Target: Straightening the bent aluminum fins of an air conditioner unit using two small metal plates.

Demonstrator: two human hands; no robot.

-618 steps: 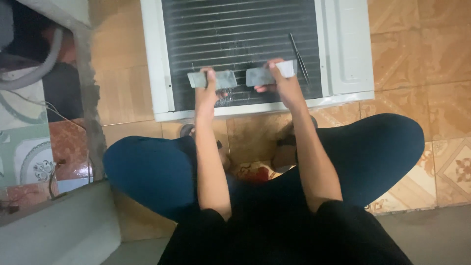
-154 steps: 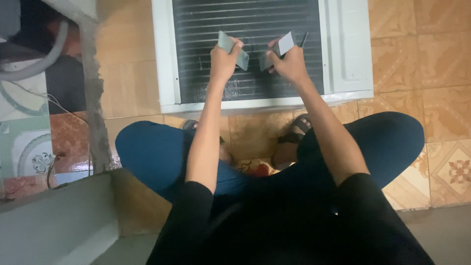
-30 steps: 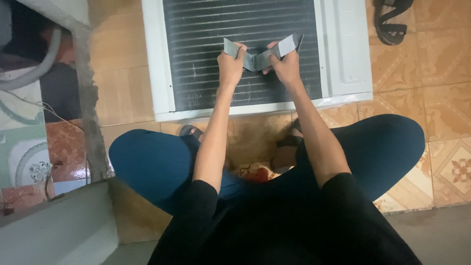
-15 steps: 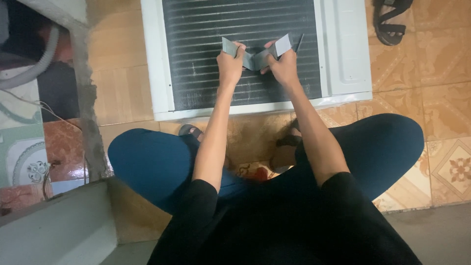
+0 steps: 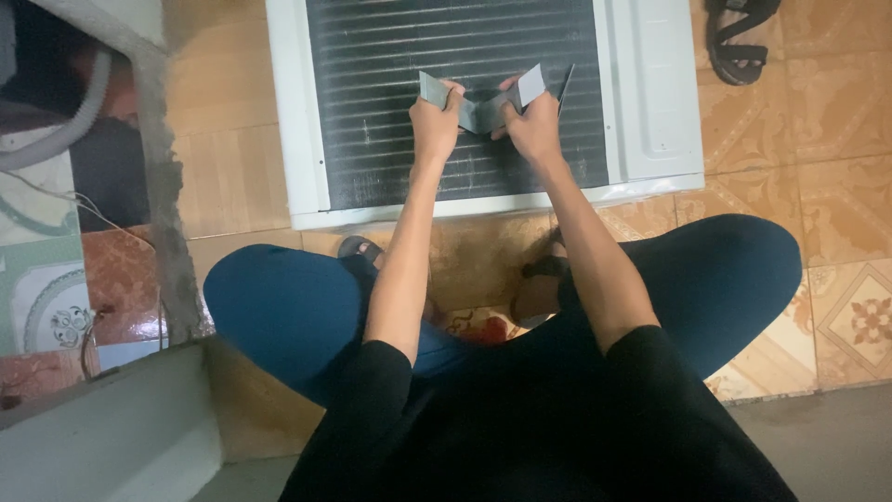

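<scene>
Grey strip [image 5: 480,107], bent into a shallow zigzag, is pinched between both fists: left hand [image 5: 434,125] closed on one end, right hand [image 5: 531,130] closed on the other, over the dark fins [image 5: 372,121] of a white unit [image 5: 650,93]. Beyond lies a black sandal [image 5: 739,42].

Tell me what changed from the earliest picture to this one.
Both hands, left hand and right hand, moved up the dark finned coil and closer together; the two grey flat cards they hold now meet, tilted up instead of lying flat and apart. The white appliance casing stayed put.
</scene>
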